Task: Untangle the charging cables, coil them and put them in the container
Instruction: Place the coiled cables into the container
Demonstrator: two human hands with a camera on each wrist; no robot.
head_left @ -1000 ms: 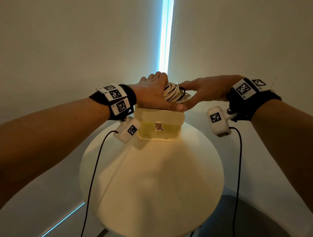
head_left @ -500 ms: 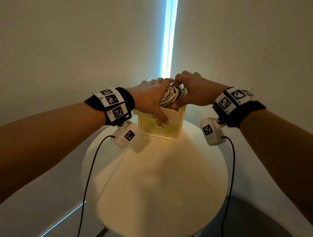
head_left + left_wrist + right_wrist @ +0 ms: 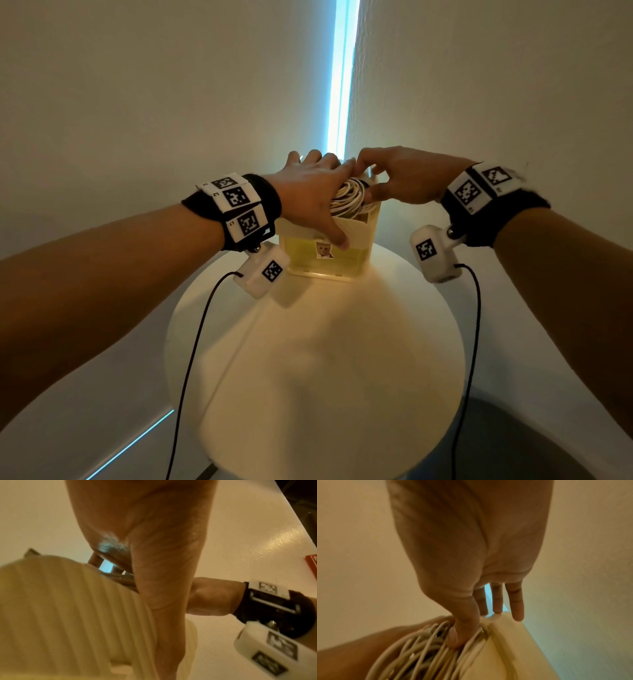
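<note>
White coiled charging cables (image 3: 346,202) are pressed into the pale yellow plastic container (image 3: 342,257) at the desk's (image 3: 308,377) far edge by the flat, released left hand (image 3: 315,195) and right hand (image 3: 407,181), keeping loops from springing out.

Coiled white cables (image 3: 346,202) atop pale yellow container (image 3: 356,263).

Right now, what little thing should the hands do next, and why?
Probably push down: the white coiled cables bulge above the rim of the pale yellow plastic container, with the right hand thumb pressing them and the left hand spread over them.
</note>
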